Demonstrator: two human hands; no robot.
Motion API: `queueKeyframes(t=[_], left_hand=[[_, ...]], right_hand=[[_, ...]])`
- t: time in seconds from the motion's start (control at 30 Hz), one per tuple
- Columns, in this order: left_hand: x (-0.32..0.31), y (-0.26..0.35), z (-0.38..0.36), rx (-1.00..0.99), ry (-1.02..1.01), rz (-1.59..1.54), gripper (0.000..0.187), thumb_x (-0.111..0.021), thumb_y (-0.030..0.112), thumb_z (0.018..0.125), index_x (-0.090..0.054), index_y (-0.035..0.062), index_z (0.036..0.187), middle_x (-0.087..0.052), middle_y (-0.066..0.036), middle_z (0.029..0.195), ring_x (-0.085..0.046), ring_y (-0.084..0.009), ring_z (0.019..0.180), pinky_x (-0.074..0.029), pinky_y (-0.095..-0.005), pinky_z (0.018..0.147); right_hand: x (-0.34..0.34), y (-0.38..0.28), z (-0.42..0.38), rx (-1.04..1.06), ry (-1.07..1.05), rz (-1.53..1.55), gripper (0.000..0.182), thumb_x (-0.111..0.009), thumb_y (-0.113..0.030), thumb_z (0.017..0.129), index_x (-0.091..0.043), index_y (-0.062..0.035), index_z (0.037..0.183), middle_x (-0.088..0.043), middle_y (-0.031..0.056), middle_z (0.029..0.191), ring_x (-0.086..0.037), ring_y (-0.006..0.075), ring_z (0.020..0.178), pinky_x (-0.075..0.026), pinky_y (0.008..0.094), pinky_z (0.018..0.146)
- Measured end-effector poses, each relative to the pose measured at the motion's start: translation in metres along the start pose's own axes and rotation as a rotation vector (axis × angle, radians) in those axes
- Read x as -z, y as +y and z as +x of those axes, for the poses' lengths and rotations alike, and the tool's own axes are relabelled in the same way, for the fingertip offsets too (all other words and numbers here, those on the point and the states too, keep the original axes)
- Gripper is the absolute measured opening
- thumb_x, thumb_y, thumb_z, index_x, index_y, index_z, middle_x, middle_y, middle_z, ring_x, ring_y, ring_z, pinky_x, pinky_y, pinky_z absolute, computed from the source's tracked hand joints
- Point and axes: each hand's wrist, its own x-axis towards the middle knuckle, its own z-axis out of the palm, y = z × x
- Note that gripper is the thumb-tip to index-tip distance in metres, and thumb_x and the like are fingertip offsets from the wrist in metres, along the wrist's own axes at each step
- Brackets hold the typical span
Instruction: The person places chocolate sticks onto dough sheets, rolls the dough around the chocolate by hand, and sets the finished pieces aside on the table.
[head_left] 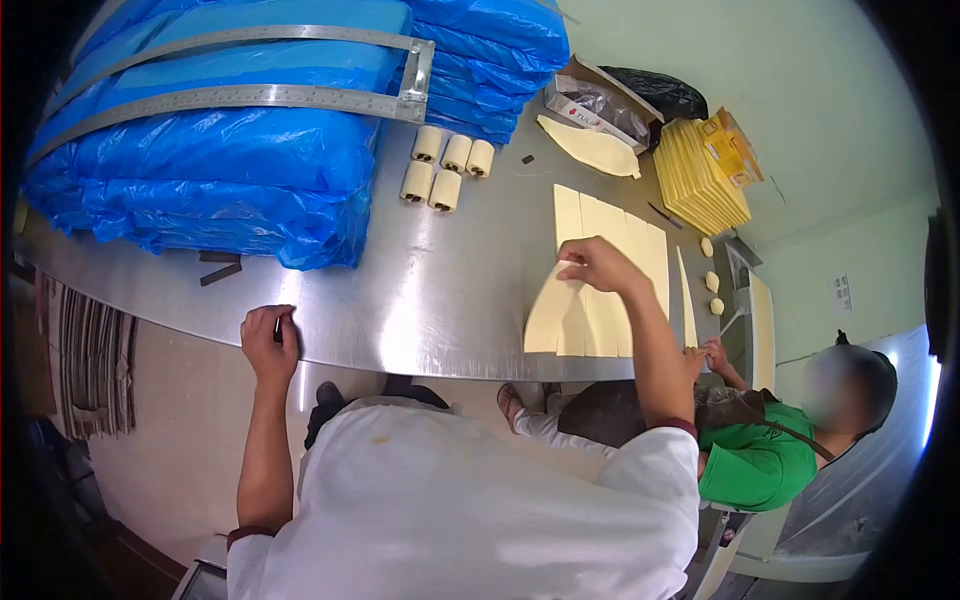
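Note:
My right hand [600, 268] pinches the upper end of a strip of pale dough [545, 315], lifting it at the left side of a dough sheet cut into several long strips [620, 230]. At the table's near edge, my left hand [268, 340] is closed, with a dark stick [278, 328] showing between thumb and fingers. Dark brown sticks [220, 270] lie on the table just above it. Several rolled dough pieces [445, 190] with dark filling at their ends stand together in the middle. A small dark bit [528, 159] lies to their right.
Blue plastic-wrapped stacks [220, 150], with a metal frame [270, 95] on top, take up the left of the metal table [400, 290]. Farther right are a dough offcut [590, 148], a box [600, 110], yellow packs [700, 180], a knife [663, 215] and a co-worker in green [760, 460].

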Motion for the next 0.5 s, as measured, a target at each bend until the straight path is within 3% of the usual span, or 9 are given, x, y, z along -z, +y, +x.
queueKeyframes(t=[0.23,0.27,0.33,0.5], left_hand=[[0.002,0.002,0.001,0.052,-0.019,-0.041,0.012,-0.064,0.006,0.086,-0.072,0.0084,0.095,-0.069,-0.008,0.091,-0.063,-0.0266,0.090,-0.043,-0.0384,0.082],[0.002,0.003,0.001,0.056,-0.022,-0.052,0.012,-0.064,0.006,0.086,-0.072,0.0083,0.096,-0.069,-0.009,0.091,-0.063,-0.0267,0.090,-0.043,-0.0383,0.083],[0.001,0.001,-0.001,0.064,-0.021,-0.067,0.012,-0.065,0.005,0.086,-0.072,0.0078,0.095,-0.069,-0.009,0.092,-0.063,-0.0269,0.090,-0.043,-0.0384,0.084],[0.004,0.007,-0.006,0.096,-0.045,-0.120,0.017,-0.066,0.006,0.084,-0.071,0.0068,0.099,-0.070,-0.010,0.094,-0.064,-0.0283,0.093,-0.044,-0.0393,0.086]], right_hand=[[0.027,-0.097,-0.022,0.128,0.255,-0.008,0.020,-0.077,-0.016,0.084,-0.067,-0.0033,0.095,-0.069,0.0123,0.082,-0.064,0.0313,0.071,-0.049,0.0398,0.069],[0.010,-0.106,-0.020,0.186,0.363,-0.026,0.021,-0.079,-0.013,0.082,-0.066,-0.0023,0.095,-0.068,0.0130,0.082,-0.064,0.0294,0.073,-0.050,0.0366,0.069],[-0.039,-0.112,-0.011,0.252,0.476,-0.210,0.014,-0.075,-0.011,0.081,-0.069,-0.0103,0.094,-0.071,0.0082,0.090,-0.067,0.0334,0.080,-0.051,0.0413,0.074],[-0.133,-0.154,-0.013,0.342,0.420,-0.190,0.010,-0.070,-0.013,0.084,-0.066,-0.0082,0.092,-0.068,0.0106,0.086,-0.066,0.0313,0.078,-0.051,0.0429,0.075]])
